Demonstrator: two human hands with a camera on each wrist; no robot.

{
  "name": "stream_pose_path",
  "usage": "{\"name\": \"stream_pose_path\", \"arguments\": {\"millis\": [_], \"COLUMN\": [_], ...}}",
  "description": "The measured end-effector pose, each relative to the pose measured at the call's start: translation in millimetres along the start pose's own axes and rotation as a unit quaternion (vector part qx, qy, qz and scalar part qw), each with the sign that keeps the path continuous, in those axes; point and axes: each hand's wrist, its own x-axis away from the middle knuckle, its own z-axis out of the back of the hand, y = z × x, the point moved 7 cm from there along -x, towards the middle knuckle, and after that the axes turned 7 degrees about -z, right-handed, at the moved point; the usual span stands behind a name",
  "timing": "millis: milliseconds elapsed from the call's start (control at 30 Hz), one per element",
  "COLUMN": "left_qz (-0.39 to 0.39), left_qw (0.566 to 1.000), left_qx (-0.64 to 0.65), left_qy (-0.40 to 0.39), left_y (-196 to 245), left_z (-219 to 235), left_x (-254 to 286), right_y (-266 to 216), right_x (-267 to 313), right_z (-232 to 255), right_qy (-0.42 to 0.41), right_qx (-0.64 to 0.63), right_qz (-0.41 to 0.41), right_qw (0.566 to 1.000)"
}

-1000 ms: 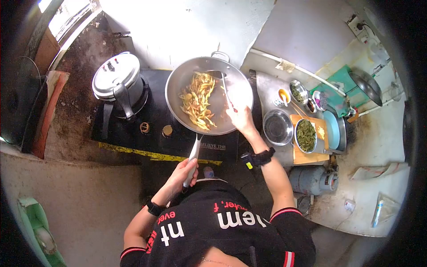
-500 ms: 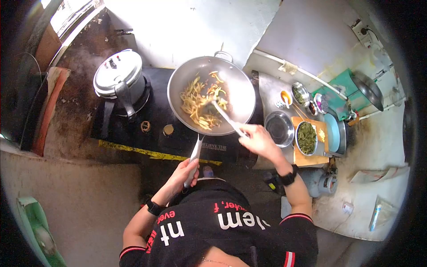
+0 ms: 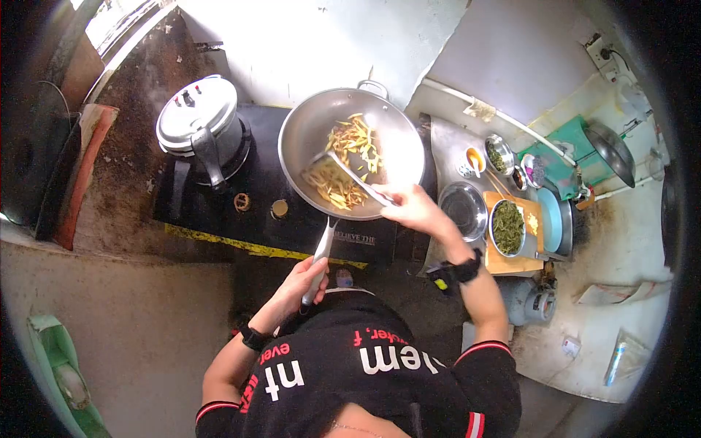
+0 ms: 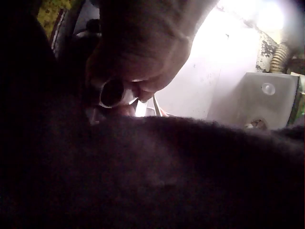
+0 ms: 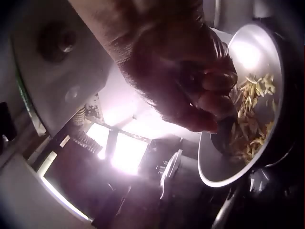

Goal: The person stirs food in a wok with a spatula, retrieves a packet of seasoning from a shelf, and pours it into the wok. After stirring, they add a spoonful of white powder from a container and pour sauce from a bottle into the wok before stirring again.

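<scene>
A wide steel wok [image 3: 398, 157] sits on the black stove, with pale yellow sliced food [image 3: 355, 139] spread over its bottom. My left hand [image 3: 308, 280] grips the wok's long handle [image 3: 322, 244]; in the left wrist view the left hand [image 4: 143, 52] is dark, curled round the handle's round end [image 4: 113, 93]. With my right hand [image 3: 418, 213] I hold a spatula [image 3: 358, 179] by its handle over the near right rim. Its wide blade lies among the slices at the left of the wok. The right wrist view shows the right hand's [image 5: 176, 76] fingers curled, beside the wok [image 5: 214, 171].
A pressure cooker [image 3: 201, 120] stands on the stove [image 3: 248, 226] to the left. On the right counter are a bowl of green shreds [image 3: 509, 226] on a cutting board [image 3: 504, 264], a steel bowl [image 3: 463, 212] and several small bowls. A gas cylinder [image 3: 531, 303] stands below.
My right hand first drew back toward the near right rim, and the spatula blade went from the far side to the left. Some slices shifted toward the far side. The left hand stays on the handle.
</scene>
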Motion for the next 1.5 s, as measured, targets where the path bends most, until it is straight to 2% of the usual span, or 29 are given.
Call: {"name": "stream_pose_path", "arguments": {"millis": [33,100,167,233,267,300,367,400,467,533,567,633,667,733,767,833,900,967,1033,1067,1133,1167,1233,1367,1467,1500], "left_qz": [0.000,0.001,0.002,-0.008,-0.008,-0.006,-0.003,-0.001,-0.002,0.008,0.009,0.007,0.007,0.011,0.010,0.006,0.009,0.012,0.014,0.014,0.003,0.001,-0.007,-0.011,-0.009,-0.007], "left_qw": [1.000,1.000,1.000,1.000,1.000,1.000,1.000,1.000,1.000,1.000,1.000,1.000,1.000,1.000,1.000,1.000,1.000,1.000,0.999,0.999,1.000,1.000,0.999,0.999,1.000,1.000], "left_qx": [-0.001,-0.002,0.000,0.006,0.006,0.008,0.011,0.009,0.006,0.001,0.002,0.001,0.001,0.000,0.001,0.011,0.014,0.018,0.026,0.027,0.016,0.015,0.003,-0.003,-0.007,-0.010], "left_qy": [-0.001,0.001,0.003,-0.009,-0.009,-0.011,-0.012,-0.010,-0.007,-0.002,-0.001,0.003,0.004,0.002,0.002,-0.012,-0.016,-0.020,-0.032,-0.032,-0.025,-0.026,-0.037,-0.039,-0.025,-0.025], "left_y": [0.1,-1.6,-5.0,-4.8,-4.2,-3.6,-3.1,-2.4,0.6,2.9,2.1,1.8,2.4,3.0,2.9,1.8,0.4,-0.9,-2.4,-3.8,-4.0,-2.8,-1.1,-5.3,-3.7,-3.4], "left_z": [0.0,1.6,3.7,3.1,2.9,2.5,2.5,2.3,0.9,-1.0,-1.3,-0.9,-1.1,-0.9,0.0,-0.6,0.6,1.8,1.7,2.1,3.8,3.9,2.6,5.1,5.0,5.0], "left_x": [0.2,-0.7,-1.4,-2.9,-3.3,-2.9,-1.0,-0.9,0.1,2.2,2.1,1.8,2.0,3.1,3.0,1.9,0.5,-0.8,-2.7,-3.9,-6.1,-6.5,-5.2,-6.6,-5.5,-5.4], "right_y": [3.3,-15.5,-17.0,-13.0,-14.5,-16.2,-13.1,-9.9,-3.7,-1.4,5.7,13.4,21.3,19.0,16.1,13.1,16.2,14.3,-21.6,-26.2,-27.3,-15.2,-3.7,-8.2,-1.0,8.6], "right_x": [12.8,44.2,70.2,87.2,90.7,88.3,82.8,73.1,50.3,19.2,4.3,-23.6,-32.2,-37.3,-30.4,-3.1,24.6,57.9,86.8,92.6,101.5,98.1,76.1,22.7,-26.2,-44.9], "right_z": [7.8,37.9,64.4,77.8,74.7,71.3,46.6,29.4,-6.1,-27.2,-35.6,-27.4,-26.3,-6.7,-2.0,14.6,28.7,45.4,62.0,64.4,58.5,45.8,20.6,7.4,9.2,8.1], "right_qy": [-0.014,-0.036,-0.059,-0.077,-0.119,-0.120,-0.142,-0.142,-0.114,-0.054,-0.055,0.040,0.040,0.152,0.152,0.165,0.093,0.014,-0.008,-0.008,-0.061,-0.063,-0.005,0.126,0.164,0.190], "right_qx": [-0.030,0.052,0.043,-0.001,-0.008,-0.007,-0.110,-0.130,-0.252,-0.265,-0.265,-0.143,-0.143,0.050,0.051,0.185,0.059,0.001,-0.013,-0.013,0.002,-0.013,0.005,0.051,0.070,0.037], "right_qz": [0.030,-0.053,-0.124,-0.147,-0.176,-0.176,-0.249,-0.231,-0.229,-0.146,-0.146,-0.092,-0.092,0.001,0.001,-0.070,-0.019,-0.105,-0.160,-0.160,-0.180,-0.160,-0.095,-0.062,-0.071,-0.052], "right_qw": [0.999,0.997,0.990,0.986,0.977,0.977,0.952,0.954,0.933,0.952,0.952,0.985,0.985,0.987,0.987,0.966,0.994,0.994,0.987,0.987,0.982,0.985,0.995,0.989,0.981,0.980]}}
